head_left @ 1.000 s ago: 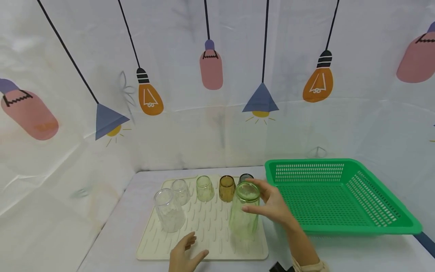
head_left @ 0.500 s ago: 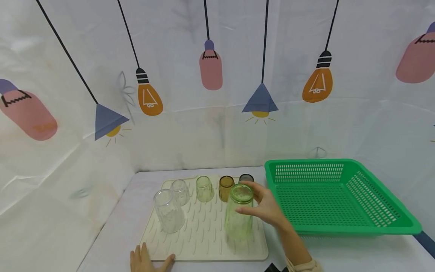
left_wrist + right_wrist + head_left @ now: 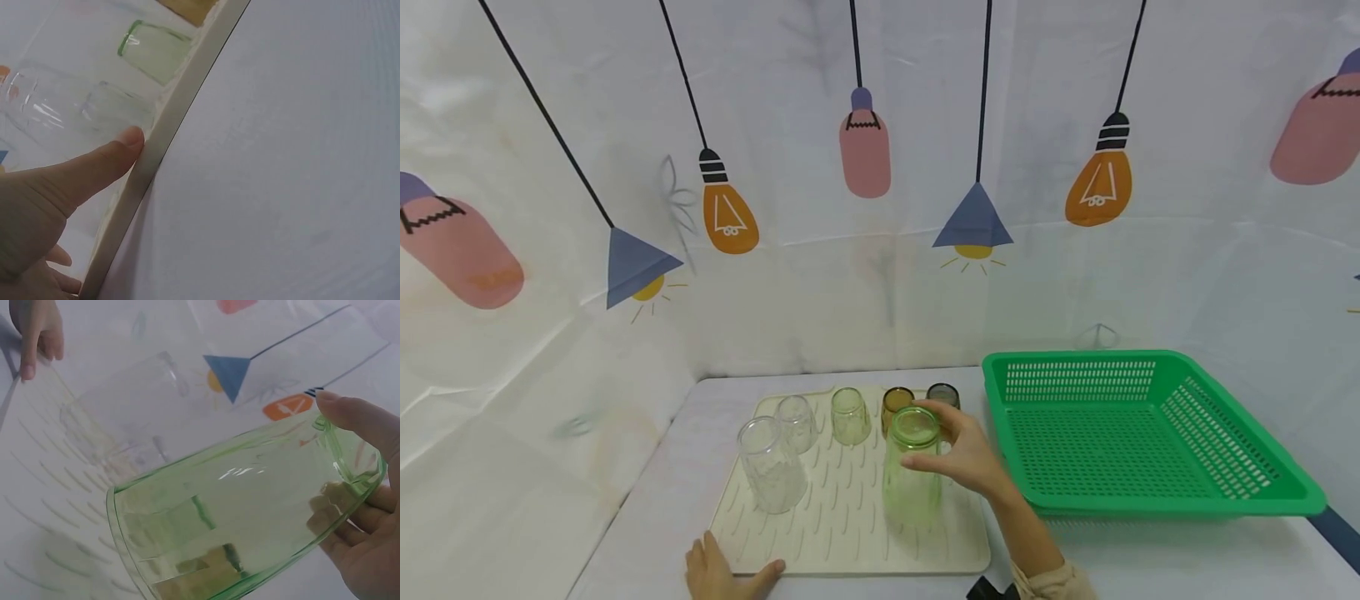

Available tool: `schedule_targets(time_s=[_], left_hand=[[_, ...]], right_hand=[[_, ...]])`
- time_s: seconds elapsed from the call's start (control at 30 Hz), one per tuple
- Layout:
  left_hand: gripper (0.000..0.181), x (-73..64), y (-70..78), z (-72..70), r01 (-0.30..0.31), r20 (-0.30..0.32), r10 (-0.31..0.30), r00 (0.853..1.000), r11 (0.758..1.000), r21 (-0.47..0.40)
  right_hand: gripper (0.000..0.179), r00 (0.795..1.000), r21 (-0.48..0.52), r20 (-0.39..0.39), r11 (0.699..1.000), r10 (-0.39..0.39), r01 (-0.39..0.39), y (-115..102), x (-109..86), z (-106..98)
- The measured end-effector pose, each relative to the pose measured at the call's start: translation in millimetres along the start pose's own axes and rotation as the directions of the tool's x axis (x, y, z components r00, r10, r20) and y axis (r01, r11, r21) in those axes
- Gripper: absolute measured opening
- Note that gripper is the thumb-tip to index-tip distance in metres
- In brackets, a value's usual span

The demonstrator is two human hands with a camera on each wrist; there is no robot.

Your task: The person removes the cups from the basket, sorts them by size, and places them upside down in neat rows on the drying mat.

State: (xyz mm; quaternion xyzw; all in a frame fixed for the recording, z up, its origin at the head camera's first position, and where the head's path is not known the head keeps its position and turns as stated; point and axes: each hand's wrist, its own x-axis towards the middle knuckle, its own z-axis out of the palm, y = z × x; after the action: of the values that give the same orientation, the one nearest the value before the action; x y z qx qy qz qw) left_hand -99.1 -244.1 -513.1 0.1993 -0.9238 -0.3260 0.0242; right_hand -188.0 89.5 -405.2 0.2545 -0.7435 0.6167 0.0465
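My right hand (image 3: pixel 966 457) grips a tall green drinking glass (image 3: pixel 912 487) by its base, thumb on one side and fingers on the other. The glass is upside down above the right half of a cream ridged drying mat (image 3: pixel 842 542). In the right wrist view its rim is close over the ridges. At the mat's front left corner lies my left hand (image 3: pixel 713 575), its thumb (image 3: pixel 100 164) extended along the front edge and its fingers at the left side. A tall clear glass (image 3: pixel 772 475) stands upside down on the mat's left part.
Along the back of the mat stand a small clear glass (image 3: pixel 799 427), a small green glass (image 3: pixel 850 421), an amber glass (image 3: pixel 894 403) and a grey glass (image 3: pixel 943 395). A green plastic basket (image 3: pixel 1180 507) sits to the right.
My right hand has carried the tall green glass leftward over the mat. My left hand has moved left from the mat's front middle to its front left corner.
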Motion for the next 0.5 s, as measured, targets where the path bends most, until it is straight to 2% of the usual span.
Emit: schedule_targets(time_s=[0.23,0.5], left_hand=[[0.137,1.3,-6.1,-4.0,-0.028,0.014,0.028,1.0,0.999,0.027],[0.142,1.3,-12.2,-5.3,-0.006,0.052,0.004,0.999,0.999,0.037]], right_hand=[[0.068,1.0,0.014,-0.018,1.0,-0.019,0.019,4.1,8.7,13.5],[0.069,0.999,0.067,-0.035,0.998,-0.004,0.007,17.5,18.9,32.3]])
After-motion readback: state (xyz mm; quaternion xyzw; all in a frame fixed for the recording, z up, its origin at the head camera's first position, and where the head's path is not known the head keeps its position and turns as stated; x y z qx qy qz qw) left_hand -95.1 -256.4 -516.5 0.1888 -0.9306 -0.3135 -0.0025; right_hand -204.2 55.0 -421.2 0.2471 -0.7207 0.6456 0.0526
